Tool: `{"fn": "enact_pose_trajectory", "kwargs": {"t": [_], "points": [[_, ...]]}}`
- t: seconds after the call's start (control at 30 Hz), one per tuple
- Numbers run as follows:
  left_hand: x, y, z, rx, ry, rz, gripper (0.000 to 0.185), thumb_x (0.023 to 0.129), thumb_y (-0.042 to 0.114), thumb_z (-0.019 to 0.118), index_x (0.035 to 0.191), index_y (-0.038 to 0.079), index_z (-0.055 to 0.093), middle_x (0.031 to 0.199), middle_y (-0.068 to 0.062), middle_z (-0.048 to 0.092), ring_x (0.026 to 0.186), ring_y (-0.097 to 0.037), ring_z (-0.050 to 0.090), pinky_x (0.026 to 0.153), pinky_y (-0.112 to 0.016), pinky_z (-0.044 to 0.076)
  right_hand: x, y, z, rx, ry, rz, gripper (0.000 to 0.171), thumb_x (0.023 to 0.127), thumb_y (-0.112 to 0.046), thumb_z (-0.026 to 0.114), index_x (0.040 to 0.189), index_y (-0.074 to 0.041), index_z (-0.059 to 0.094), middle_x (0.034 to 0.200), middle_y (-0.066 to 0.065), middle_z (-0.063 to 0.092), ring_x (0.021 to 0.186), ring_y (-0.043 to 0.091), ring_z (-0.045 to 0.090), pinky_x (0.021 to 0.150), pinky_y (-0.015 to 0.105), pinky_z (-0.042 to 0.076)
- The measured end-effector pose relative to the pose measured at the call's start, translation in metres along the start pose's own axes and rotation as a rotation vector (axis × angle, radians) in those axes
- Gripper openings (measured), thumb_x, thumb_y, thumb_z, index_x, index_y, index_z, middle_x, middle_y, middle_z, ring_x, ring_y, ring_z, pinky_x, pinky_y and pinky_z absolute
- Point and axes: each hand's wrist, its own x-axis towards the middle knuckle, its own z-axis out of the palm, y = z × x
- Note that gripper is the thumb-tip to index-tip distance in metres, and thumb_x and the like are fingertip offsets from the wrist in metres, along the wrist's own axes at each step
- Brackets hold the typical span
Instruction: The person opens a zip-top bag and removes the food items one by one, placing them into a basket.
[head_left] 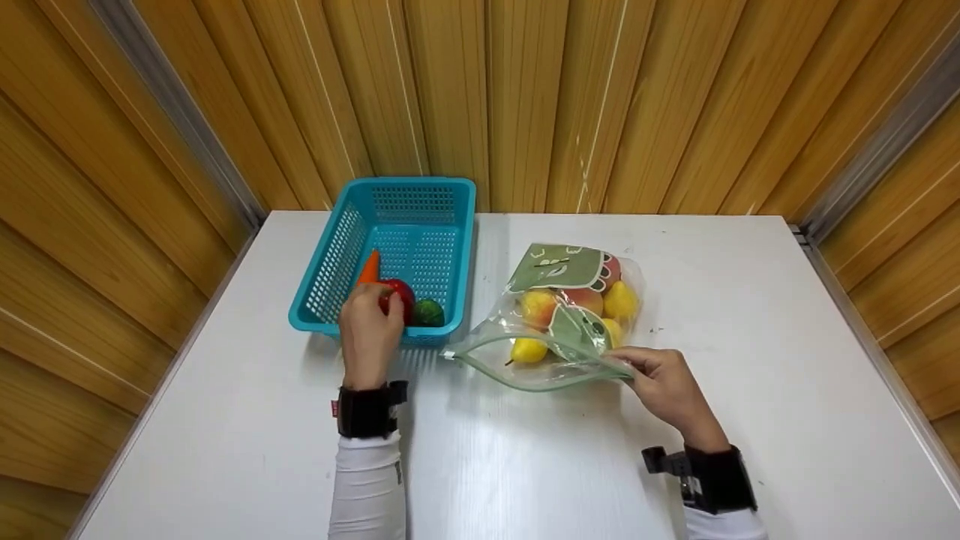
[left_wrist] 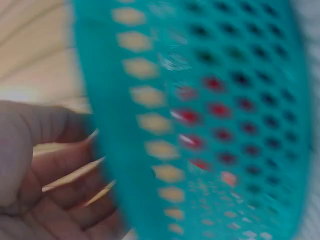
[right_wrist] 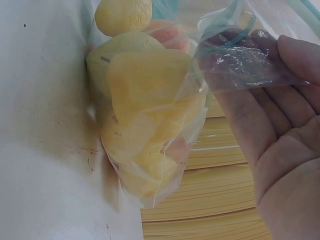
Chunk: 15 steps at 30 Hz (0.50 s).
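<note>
In the head view my left hand (head_left: 367, 326) reaches over the near edge of a teal plastic basket (head_left: 466, 247), beside a glossy red round fruit or vegetable (head_left: 402, 294). The blurred left wrist view shows its thumb and fingers (left_wrist: 65, 160) apart behind the basket's rim, with red showing through the holes. A carrot (head_left: 369, 268) and a dark green rounded vegetable (head_left: 428, 313) lie inside too. My right hand (head_left: 667, 386) pinches the rim of a clear zip bag (head_left: 495, 375) between thumb and fingers. The bag's mouth gapes towards me; yellow pears (head_left: 529, 350) and reddish-yellow fruits (head_left: 538, 307) fill it.
Both containers stand on a white table (head_left: 510, 465), the bag to the right of the basket. Wood-patterned panels (head_left: 517, 97) rise behind the table and along both sides. Green printed patches (head_left: 559, 266) cover part of the bag.
</note>
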Motion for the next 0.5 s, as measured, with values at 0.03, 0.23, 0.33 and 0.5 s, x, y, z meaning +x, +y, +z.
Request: {"fn": "enact_pose_trajectory", "kwargs": {"t": [0.03,0.23,0.33,0.5], "points": [[-0.001,0.006,0.000,-0.018,-0.006,0.050,0.016,0.094,0.003,0.069,0.102,-0.009,0.076,0.101,-0.022,0.073,0.091,-0.035,0.067,0.081,-0.046,0.058,0.000,0.000,0.000,0.001,0.001,0.003,0.014,0.089,0.011,0.070,0.101,0.011,0.076,0.095,0.003,0.078,0.086,-0.004,0.066,0.071,0.012,0.052],[-0.016,0.043,-0.001,-0.106,-0.081,0.265,0.012,0.092,0.002,0.071,0.100,-0.002,0.078,0.100,-0.016,0.073,0.087,-0.030,0.068,0.077,-0.041,0.060,0.000,0.000,0.000,-0.011,0.005,0.010,0.014,0.089,0.011,0.069,0.100,0.010,0.077,0.095,0.001,0.078,0.084,-0.003,0.065,0.070,0.012,0.052],[-0.023,0.058,-0.002,-0.129,-0.123,0.326,0.012,0.092,0.003,0.073,0.102,0.000,0.078,0.102,-0.013,0.073,0.090,-0.029,0.069,0.079,-0.039,0.061,0.000,0.000,0.000,-0.027,0.009,0.010,0.014,0.089,0.011,0.070,0.100,0.009,0.077,0.094,0.006,0.078,0.082,-0.003,0.064,0.069,0.012,0.051],[-0.034,0.077,-0.004,-0.175,-0.188,0.392,0.012,0.091,0.005,0.075,0.103,0.001,0.078,0.102,-0.010,0.073,0.088,-0.026,0.067,0.078,-0.034,0.060,0.000,-0.001,0.000,-0.039,0.016,0.006,0.014,0.089,0.009,0.071,0.100,0.007,0.078,0.092,0.008,0.078,0.078,-0.002,0.062,0.066,0.012,0.050]]}}
